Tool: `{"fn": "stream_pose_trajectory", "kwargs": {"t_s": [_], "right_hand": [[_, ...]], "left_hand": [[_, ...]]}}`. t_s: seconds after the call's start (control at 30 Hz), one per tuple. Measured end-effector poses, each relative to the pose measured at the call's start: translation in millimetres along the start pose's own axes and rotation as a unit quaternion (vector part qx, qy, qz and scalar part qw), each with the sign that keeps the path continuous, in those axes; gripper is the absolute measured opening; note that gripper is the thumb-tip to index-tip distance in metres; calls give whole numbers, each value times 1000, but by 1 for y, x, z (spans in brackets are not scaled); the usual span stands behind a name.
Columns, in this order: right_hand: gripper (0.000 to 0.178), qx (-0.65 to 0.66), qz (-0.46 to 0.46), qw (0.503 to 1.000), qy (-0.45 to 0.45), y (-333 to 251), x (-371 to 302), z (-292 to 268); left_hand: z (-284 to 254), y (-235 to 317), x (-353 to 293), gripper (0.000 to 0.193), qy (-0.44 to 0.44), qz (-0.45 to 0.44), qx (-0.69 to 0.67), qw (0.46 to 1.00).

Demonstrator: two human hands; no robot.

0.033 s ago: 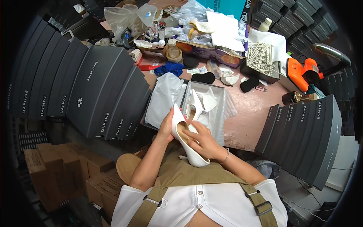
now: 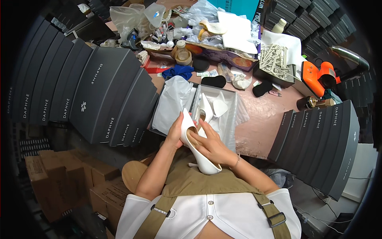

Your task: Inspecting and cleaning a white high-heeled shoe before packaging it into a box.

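A white high-heeled shoe (image 2: 205,162) lies slanted in front of my body, its pointed toe up and its heel end over my olive apron. My left hand (image 2: 173,134) is closed around the toe side. My right hand (image 2: 217,148) has its fingers stretched into the shoe's opening, against the tan insole; the fingertips are partly hidden. Just beyond is an open grey shoebox (image 2: 229,133) lined with white tissue. A second white shoe (image 2: 205,104) rests inside it, beside a white folded piece (image 2: 220,106). White tissue paper (image 2: 172,97) covers the box's left part.
Dark shoebox stacks stand at the left (image 2: 101,95) and right (image 2: 318,139). Behind the open box lie a blue cloth (image 2: 178,72), black pads (image 2: 214,82), a bottle (image 2: 183,55) and a box of white sticks (image 2: 274,61). An orange device (image 2: 312,77) stands at the right; cartons (image 2: 59,179) sit lower left.
My right hand has shifted slightly, and its fingers now lie straighter along the inside of the shoe. My left hand keeps its hold on the shoe.
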State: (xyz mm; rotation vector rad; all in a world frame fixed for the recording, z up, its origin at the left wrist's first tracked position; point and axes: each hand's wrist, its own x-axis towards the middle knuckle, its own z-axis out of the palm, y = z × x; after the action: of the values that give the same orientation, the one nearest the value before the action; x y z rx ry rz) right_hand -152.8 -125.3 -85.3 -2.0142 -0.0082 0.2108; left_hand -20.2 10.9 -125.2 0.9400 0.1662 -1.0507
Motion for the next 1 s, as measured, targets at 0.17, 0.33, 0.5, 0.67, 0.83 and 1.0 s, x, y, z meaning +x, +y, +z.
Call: {"fn": "stream_pose_trajectory", "kwargs": {"t_s": [0.17,0.33,0.5,0.67,0.83,1.0], "right_hand": [[29,-210,49,974,65,33,53,34],[27,-225,66,969,79,52,62,58],[24,-191,67,975,93,40,39,53],[26,-158,63,976,134,23,20,39],[24,-100,15,988,113,35,37,32],[21,-105,-82,991,1,10,21,4]], "left_hand": [[-6,-23,12,54,61,-39,-24,997],[-5,-25,1,50,161,-13,55,985],[-4,-33,-5,47,104,3,88,991],[7,-29,-2,47,54,25,86,995],[12,-19,6,50,23,25,72,997],[9,-15,8,54,-6,-4,43,999]]}}
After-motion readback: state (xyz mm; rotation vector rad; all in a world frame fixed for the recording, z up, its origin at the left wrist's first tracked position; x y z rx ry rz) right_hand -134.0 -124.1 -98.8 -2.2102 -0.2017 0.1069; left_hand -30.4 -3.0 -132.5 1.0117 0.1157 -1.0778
